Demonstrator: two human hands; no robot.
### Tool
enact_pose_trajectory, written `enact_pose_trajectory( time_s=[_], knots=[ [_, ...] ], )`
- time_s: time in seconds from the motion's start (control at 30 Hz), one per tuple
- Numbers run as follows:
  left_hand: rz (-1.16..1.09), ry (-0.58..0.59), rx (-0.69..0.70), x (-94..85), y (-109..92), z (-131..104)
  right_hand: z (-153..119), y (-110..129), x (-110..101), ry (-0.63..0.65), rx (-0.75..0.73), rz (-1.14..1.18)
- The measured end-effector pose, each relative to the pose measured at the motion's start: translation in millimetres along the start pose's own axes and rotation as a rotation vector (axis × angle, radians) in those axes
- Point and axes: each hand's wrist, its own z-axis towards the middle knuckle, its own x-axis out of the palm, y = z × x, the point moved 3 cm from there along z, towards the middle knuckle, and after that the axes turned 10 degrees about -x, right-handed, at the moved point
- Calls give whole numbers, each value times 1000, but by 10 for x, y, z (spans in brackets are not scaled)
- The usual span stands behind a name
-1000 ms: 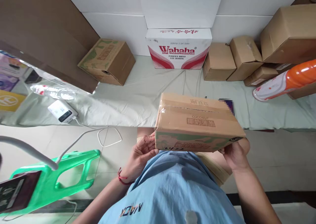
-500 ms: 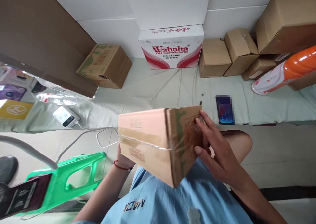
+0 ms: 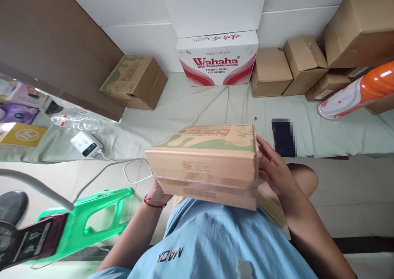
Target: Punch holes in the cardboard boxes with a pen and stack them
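A brown cardboard box point(image 3: 203, 166) with green print and a strip of clear tape along its near side is held up in front of my blue shirt. At its left end my left hand point(image 3: 161, 193) grips from below; most of the fingers are hidden behind the carton. My right hand point(image 3: 273, 164) presses against the right end, its fingertips partly out of sight. The box's printed top and long taped side face me. Just beyond the right hand, a phone point(image 3: 282, 137) with a dark screen lies on the cloth.
Along the back of the cloth-covered table point(image 3: 197, 106) stand a green-printed carton point(image 3: 138, 82), a white Wahaba-style water carton point(image 3: 218, 61) and several brown boxes point(image 3: 272, 72). An orange-and-white bottle point(image 3: 353, 92) leans in at right. A white power bank point(image 3: 86, 144) and green stool point(image 3: 92, 217) are left.
Both hands have turned the box: its right end has swung away and its printed top now shows. My right hand has shifted along with that end. The phone's screen has gone dark.
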Motion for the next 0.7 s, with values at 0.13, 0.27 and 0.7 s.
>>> enact_pose_trajectory(
  time_s=[0.13, 0.27, 0.7],
  knots=[
    [37, -20, 26, 175, -87, 17, 66, -140, -171, -137, -84, 37],
    [144, 125, 33, 362, -258, -37, 26, -152, -222, -266, -50, 69],
    [43, 196, -196, 112, -137, -5, -267, 536, 201, 35, -495, -381]
  ],
)
